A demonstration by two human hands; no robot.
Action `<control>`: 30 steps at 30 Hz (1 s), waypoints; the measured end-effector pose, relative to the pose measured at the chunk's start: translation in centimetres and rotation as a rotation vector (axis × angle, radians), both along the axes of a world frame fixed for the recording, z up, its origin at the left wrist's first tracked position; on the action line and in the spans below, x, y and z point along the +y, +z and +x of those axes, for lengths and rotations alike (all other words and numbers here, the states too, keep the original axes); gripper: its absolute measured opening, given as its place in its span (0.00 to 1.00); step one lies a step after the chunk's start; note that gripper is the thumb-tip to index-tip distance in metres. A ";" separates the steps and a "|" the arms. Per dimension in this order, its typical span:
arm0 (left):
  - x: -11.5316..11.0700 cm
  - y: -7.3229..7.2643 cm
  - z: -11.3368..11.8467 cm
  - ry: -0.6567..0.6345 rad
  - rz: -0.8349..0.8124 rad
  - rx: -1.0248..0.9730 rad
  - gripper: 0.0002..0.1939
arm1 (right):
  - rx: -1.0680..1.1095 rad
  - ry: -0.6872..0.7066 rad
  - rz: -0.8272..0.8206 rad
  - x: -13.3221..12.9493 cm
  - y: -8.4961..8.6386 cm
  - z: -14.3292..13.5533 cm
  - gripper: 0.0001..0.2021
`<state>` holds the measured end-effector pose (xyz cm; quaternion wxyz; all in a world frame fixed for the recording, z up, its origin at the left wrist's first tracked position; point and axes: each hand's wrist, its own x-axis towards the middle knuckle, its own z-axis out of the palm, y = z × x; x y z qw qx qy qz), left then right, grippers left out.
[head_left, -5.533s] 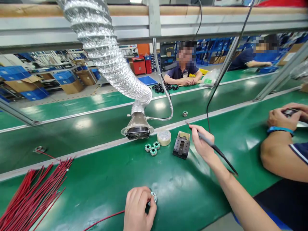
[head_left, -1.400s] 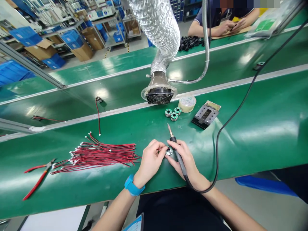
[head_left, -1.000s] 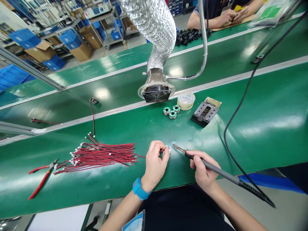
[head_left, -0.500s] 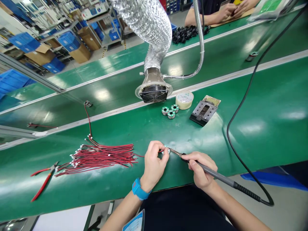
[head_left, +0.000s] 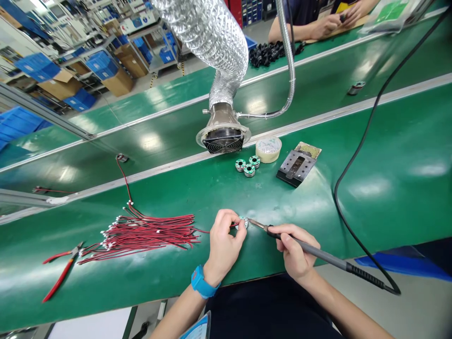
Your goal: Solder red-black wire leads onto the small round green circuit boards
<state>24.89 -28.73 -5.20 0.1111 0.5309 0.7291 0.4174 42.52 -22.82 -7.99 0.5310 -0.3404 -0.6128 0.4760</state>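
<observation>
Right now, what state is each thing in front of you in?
Left hand, pinching a wire.
Right hand, gripping the soldering iron.
Round board, at the iron's tip; contact unclear.
Pliers, lying down, handles spread.
Wire pile, loose, strands roughly aligned.
Three round parts, grouped, green faces up.
Tape roll, lying flat.
Fan, hanging; whether running, unclear.
Blue wristband, fastened on the left wrist.

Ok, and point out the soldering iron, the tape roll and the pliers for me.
Soldering iron (head_left: 325, 255): head view, on the grey handle.
Tape roll (head_left: 267, 156): head view, on its outer side wall.
Pliers (head_left: 66, 270): head view, on the lower red handle.
</observation>
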 end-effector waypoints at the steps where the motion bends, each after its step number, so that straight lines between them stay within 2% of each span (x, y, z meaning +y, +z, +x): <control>1: 0.0 0.0 0.0 0.002 -0.001 -0.001 0.07 | -0.005 0.011 0.003 0.1 0.1 -0.1 0.14; 8: 0.2 0.2 0.1 0.008 0.015 0.005 0.08 | -0.037 0.078 -0.012 0.6 1.0 -0.4 0.14; 16: 0.2 0.3 0.2 0.010 0.048 0.025 0.09 | 0.052 0.031 -0.111 0.1 0.3 -0.3 0.13; 30: 0.6 0.7 0.2 0.010 -0.004 0.068 0.09 | -0.021 0.015 -0.046 0.1 0.3 -0.5 0.13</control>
